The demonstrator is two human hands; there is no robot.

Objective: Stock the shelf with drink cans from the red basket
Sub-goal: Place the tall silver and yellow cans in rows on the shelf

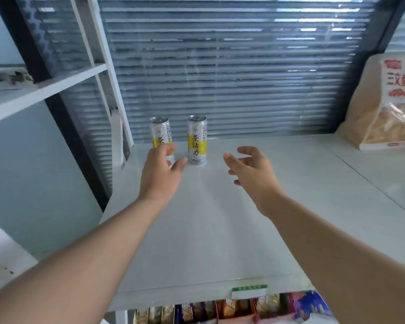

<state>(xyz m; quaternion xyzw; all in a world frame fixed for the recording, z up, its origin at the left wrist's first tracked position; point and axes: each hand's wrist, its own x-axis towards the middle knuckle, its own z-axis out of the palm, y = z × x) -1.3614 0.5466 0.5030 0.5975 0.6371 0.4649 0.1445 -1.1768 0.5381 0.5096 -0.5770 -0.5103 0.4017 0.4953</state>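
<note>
Two slim silver drink cans with yellow labels stand upright at the back left of the white shelf (220, 230). The left can (160, 129) is partly covered low down by my left hand (160, 174). That hand's fingers reach across the can's lower part, and the thumb is spread out to the right, clear of the can. The right can (197, 139) stands free. My right hand (250, 174) hovers to its right with fingers spread and relaxed, holding nothing. The red basket is out of view.
A bag of snacks (388, 108) leans at the shelf's right end. Closed grey blinds (232, 66) are behind the shelf. A white shelf upright (117, 127) borders it on the left. Packaged goods (243, 309) fill the shelf below the front edge.
</note>
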